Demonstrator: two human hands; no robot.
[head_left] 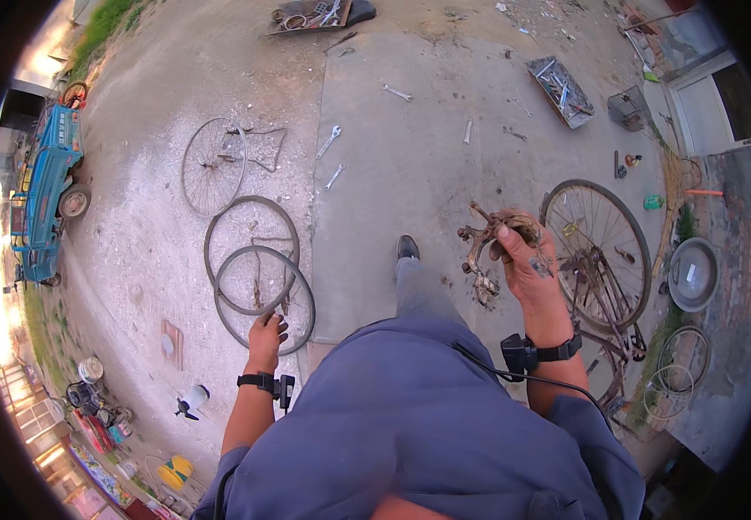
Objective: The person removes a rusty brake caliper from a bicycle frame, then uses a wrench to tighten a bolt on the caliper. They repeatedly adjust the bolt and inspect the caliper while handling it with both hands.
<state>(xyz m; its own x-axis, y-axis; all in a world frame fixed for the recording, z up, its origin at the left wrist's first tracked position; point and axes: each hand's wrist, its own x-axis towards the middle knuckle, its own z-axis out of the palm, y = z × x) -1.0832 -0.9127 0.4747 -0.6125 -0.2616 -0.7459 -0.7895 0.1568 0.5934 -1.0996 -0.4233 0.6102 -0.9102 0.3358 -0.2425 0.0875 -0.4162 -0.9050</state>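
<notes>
My right hand (pixel 533 276), raised in front of me, grips a clump of rusty, dirty metal bicycle parts (pixel 479 247) with curved arms and knobbed ends. Their exact kind is hard to make out. Lower on the left hangs my left hand (pixel 267 338), its fingers loosely curled and apart, with nothing visible in it. In the picture it overlaps the edge of a bicycle tyre (pixel 313 303), which lies across a second tyre (pixel 211 234) on the pale ground. Beyond my right hand an old bicycle (pixel 597 269) lies with its wheel towards the far side.
Several spanners (pixel 329 140) are scattered over the concrete (pixel 375 199). A spoked wheel (pixel 186 165) lies far left. Tool trays (pixel 560 94) are farther off. Right stand a metal basin (pixel 693 274) and loose rims (pixel 683 360); a blue three-wheeled truck (pixel 46 191) is parked left.
</notes>
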